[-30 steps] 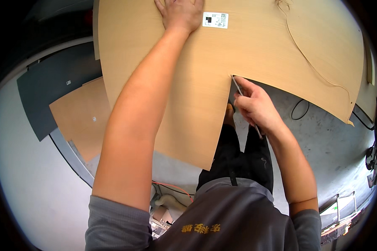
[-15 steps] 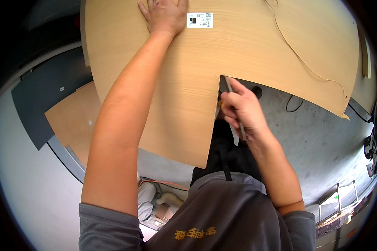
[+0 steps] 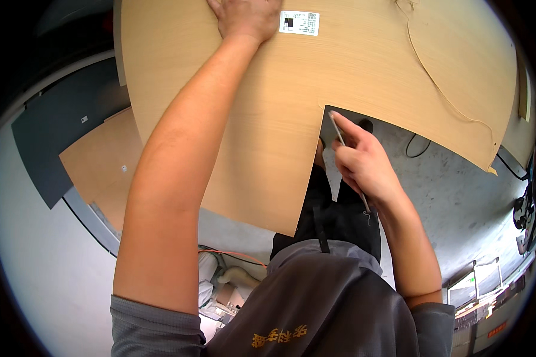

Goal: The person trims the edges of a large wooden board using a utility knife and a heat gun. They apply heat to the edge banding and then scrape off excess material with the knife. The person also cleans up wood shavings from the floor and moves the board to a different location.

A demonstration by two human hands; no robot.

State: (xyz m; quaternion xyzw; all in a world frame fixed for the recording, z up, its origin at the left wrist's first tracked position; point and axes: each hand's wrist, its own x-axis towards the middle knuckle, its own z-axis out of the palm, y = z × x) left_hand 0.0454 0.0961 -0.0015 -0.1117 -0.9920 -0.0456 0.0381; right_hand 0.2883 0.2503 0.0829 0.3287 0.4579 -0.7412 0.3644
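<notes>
A large wood-grain board (image 3: pixel 280 154) lies in front of me, with a rectangular notch cut into its near right side. My left hand (image 3: pixel 248 19) rests flat on its far part, thumb spread and fingertips cut off by the picture's top edge. Beside that hand a white printed label (image 3: pixel 299 23) is stuck to the board. My right hand (image 3: pixel 366 162) is closed round a thin grey metal tool, perhaps a blade or file (image 3: pixel 337 129), index finger stretched along it. The tool's tip is inside the notch, just below its inner corner; whether it touches the edge I cannot tell.
A thin loose strip of edging (image 3: pixel 430 72) curls over the board's right part. Dark grey (image 3: pixel 59 143) and tan panels (image 3: pixel 104 163) lean at the left. A black cable loop (image 3: pixel 418 146) lies on the grey floor, and a metal frame (image 3: pixel 476 279) stands at lower right.
My right hand and the tool have moved a little right and down, away from the notch's corner. The board and label appear slightly shifted to the right; my left hand stays on the board.
</notes>
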